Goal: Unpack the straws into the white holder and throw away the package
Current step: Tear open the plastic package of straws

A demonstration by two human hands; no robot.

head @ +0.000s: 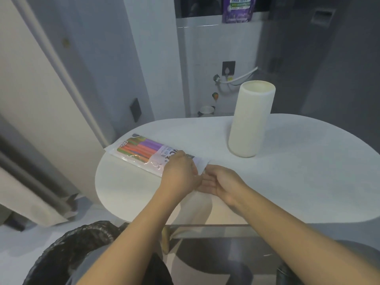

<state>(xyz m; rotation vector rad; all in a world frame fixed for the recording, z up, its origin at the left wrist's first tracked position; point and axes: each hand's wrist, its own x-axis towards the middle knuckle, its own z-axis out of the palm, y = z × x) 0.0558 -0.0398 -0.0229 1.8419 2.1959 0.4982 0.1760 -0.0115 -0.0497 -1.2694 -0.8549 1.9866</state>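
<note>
A clear plastic package of coloured straws [141, 151] lies flat on the left part of the white table [287, 182], its near end pointing toward me. My left hand [181, 173] presses down on that near end and grips it. My right hand [220, 182] sits just to the right, fingers curled at the package's white end flap [202, 163]; whether it pinches the flap is unclear. The tall white cylindrical holder [249, 120] stands upright at the back right of the package, apart from both hands.
A bin lined with a black bag [67, 258] stands on the floor at the lower left, below the table's edge. A wall and a door frame [61, 79] run along the left. Bare tabletop lies to the right of the holder.
</note>
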